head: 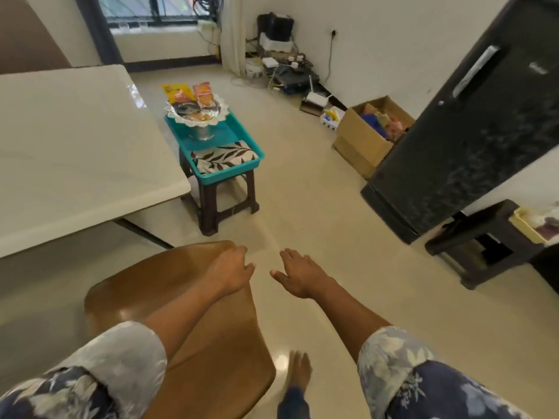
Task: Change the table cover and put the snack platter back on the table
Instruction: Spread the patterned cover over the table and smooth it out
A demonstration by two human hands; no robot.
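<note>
The white table [75,140] at the left stands bare, with no cover on it. Beyond its corner a teal tray [225,133] rests on a dark stool [223,192]. In the tray stands the silver snack platter [195,111] with snack packets, and in front of it lies a folded cloth with a brown leaf print [223,157]. My left hand [230,270] rests on the top edge of a brown chair back [181,303], fingers curled over it. My right hand [298,275] hovers beside it over the floor, fingers apart and holding nothing.
A black fridge [472,140] stands at the right, with a dark low stand [484,240] beside it. A cardboard box [369,137] and a tangle of cables and devices [287,71] lie along the far wall. Another brown chair [27,40] is behind the table.
</note>
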